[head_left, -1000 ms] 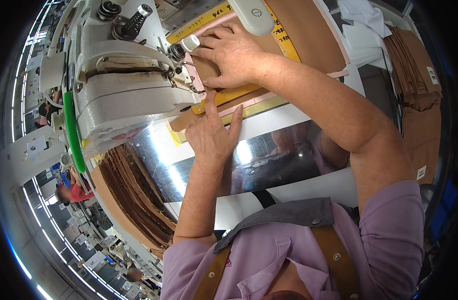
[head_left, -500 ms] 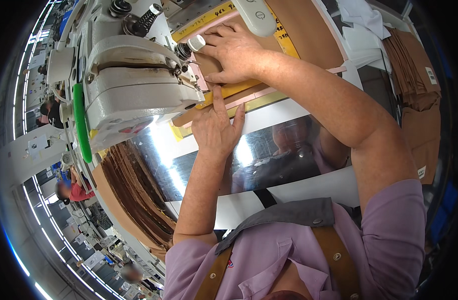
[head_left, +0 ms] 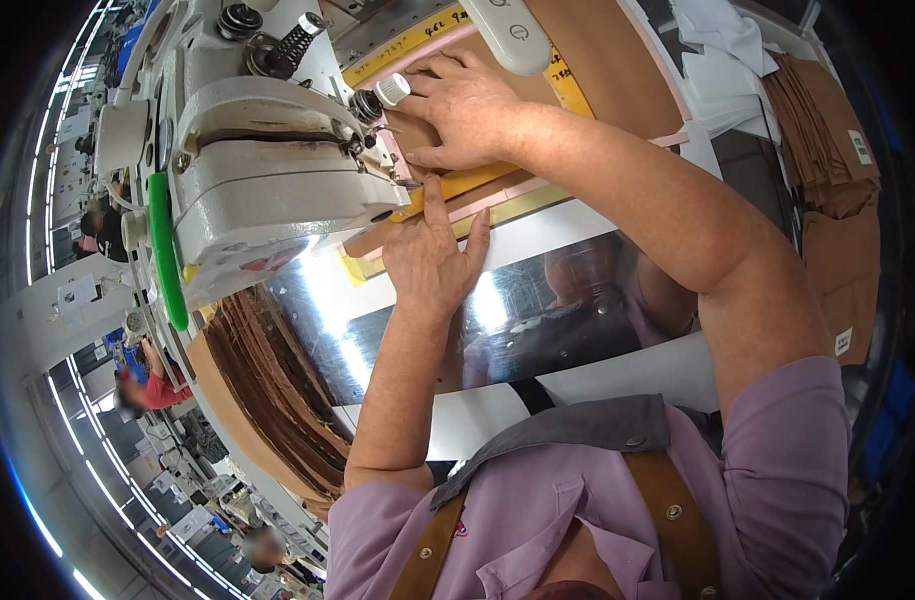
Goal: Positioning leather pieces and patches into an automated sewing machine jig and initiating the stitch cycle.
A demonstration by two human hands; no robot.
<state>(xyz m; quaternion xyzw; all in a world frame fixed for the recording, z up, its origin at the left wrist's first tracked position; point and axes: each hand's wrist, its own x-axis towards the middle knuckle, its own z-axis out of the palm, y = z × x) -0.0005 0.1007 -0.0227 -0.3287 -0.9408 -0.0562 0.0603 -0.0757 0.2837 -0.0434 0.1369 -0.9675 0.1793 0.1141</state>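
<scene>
My right hand lies flat with fingers spread on a brown panel inside a yellow template frame edged with pink strips. Nearer to me, my left hand rests at the frame's near edge. Its index finger points forward onto the yellow strip and its thumb stands apart. Both hands are close to the head of a white sewing machine, just right of its needle area. The machine head hides part of the frame's left end.
A polished metal plate lies on the near side of the work. A stack of brown pieces stands at the left. More brown panels and white sheets lie at the right. A white rounded device overhangs the frame.
The right hand and the template frame have shifted very slightly to the left. The left hand has stayed in nearly the same place.
</scene>
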